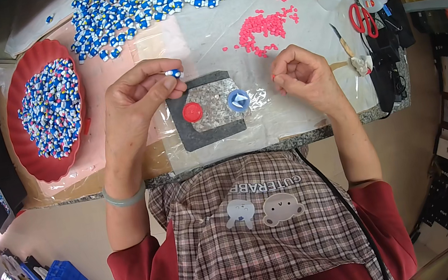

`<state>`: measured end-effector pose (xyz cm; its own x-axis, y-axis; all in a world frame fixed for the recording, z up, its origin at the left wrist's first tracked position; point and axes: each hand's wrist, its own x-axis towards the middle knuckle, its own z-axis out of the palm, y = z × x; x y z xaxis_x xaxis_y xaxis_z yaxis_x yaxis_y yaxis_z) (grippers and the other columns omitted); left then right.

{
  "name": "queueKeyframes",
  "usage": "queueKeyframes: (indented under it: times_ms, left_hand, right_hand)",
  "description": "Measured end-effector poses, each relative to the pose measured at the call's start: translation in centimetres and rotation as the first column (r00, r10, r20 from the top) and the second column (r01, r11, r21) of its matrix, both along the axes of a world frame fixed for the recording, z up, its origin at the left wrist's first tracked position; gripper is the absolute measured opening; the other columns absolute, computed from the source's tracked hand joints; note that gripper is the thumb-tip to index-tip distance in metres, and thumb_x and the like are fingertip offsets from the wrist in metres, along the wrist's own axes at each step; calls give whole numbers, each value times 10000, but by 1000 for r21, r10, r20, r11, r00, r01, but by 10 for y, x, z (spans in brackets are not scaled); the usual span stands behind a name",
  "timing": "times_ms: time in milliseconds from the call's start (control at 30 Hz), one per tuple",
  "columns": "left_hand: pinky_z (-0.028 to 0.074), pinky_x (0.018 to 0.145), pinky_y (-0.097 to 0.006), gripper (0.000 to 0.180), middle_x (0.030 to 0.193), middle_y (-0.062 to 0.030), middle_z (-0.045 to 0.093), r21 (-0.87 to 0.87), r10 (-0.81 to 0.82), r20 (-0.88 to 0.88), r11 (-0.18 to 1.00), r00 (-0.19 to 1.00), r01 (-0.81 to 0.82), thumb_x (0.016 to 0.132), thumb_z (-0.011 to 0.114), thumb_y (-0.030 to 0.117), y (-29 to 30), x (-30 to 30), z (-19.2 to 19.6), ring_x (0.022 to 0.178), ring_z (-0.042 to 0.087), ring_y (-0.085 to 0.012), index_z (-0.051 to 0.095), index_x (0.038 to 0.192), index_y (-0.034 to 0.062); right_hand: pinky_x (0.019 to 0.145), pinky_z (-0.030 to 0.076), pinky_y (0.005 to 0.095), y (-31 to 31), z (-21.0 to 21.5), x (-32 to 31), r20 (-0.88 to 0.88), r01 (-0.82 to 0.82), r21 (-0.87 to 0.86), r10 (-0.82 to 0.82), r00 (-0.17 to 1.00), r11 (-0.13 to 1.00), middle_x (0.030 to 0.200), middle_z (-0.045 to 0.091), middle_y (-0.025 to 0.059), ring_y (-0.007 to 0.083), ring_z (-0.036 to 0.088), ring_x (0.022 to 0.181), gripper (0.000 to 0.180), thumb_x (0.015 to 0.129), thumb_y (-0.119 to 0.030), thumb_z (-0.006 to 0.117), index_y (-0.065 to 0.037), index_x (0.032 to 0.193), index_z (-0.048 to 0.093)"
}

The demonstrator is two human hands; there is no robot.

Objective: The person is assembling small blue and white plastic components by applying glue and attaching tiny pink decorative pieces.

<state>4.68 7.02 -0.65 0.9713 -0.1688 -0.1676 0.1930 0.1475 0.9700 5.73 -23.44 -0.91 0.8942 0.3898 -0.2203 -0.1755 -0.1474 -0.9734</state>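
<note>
My left hand point(146, 90) pinches a small blue-and-white figurine piece point(174, 74) between thumb and forefinger, above a dark grey mat point(187, 137). My right hand point(302, 75) is closed at the fingertips to the right of the mat. A speck of red or pink point(274, 77) shows there, most likely one of the small pink pieces, though fingers hide most of it. A red round cap point(192, 112) sits at the mat's left, and a blue round cap point(239, 101) with something whitish in it lies at its right.
Loose blue-and-white pieces point(146, 4) spread along the back. Small pink pieces point(262, 31) are heaped at back right. A red scalloped tray point(29, 156) full of pieces stands left. Red scissors point(360, 21), small bottles point(374, 0) and a slim-bladed tool point(342, 41) lie right.
</note>
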Motion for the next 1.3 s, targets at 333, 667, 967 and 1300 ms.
queueKeyframes:
  times_ms: [333, 667, 967, 1300]
  left_hand:
    - [522, 726, -222, 214, 886, -73, 688, -39, -5, -5, 999, 1000, 5, 903, 629, 39, -8, -10, 9, 777, 643, -104, 653, 1104, -30]
    - [524, 679, -212, 211, 856, -75, 685, -119, -73, -40, 991, 997, 67, 894, 629, 10, -16, -15, 9, 776, 644, -88, 640, 1100, -31]
    - [536, 706, -212, 220, 876, -85, 682, -149, -92, -60, 985, 994, 82, 887, 613, -23, -16, -18, 10, 802, 647, -91, 623, 1106, -45]
    - [545, 732, -217, 226, 890, -90, 681, -159, -94, -64, 984, 994, 82, 890, 607, -28, -14, -19, 11, 820, 655, -103, 615, 1114, -52]
  right_hand:
    - [562, 513, 230, 10, 12, 3, -241, -70, 106, 94, 966, 992, 805, 632, 65, 98, 611, 648, 179, 829, -18, 699, -35, 916, 544]
    - [553, 516, 224, 22, 15, 8, -309, -144, 89, 165, 937, 986, 774, 652, 61, 90, 611, 612, 191, 820, -9, 707, -38, 901, 536]
    - [579, 523, 224, 24, 18, 11, -286, -197, 45, 202, 937, 979, 806, 660, 66, 89, 623, 657, 136, 832, -3, 691, -10, 923, 591]
    - [604, 542, 246, 18, 16, 7, -250, -147, 86, 165, 954, 985, 846, 659, 76, 117, 639, 699, 112, 853, 9, 659, 28, 962, 648]
